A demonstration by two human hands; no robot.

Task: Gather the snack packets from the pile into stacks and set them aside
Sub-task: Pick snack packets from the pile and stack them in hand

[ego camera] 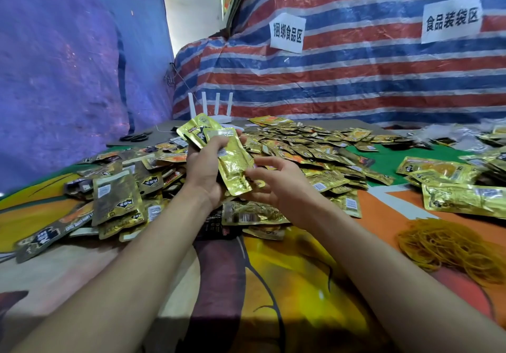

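Note:
A wide pile of gold snack packets covers the middle of the table. My left hand is raised above the pile and grips a small fanned stack of gold packets. One long gold packet hangs down from that stack. My right hand is at its lower end, fingers curled, and pinches it at the bottom edge. More packets lie scattered to the left, some dark side up.
Gathered packets lie at the right on the coloured cloth. A heap of yellow rubber bands sits at the near right. A white router and black scissors stand at the back, before a striped tarp.

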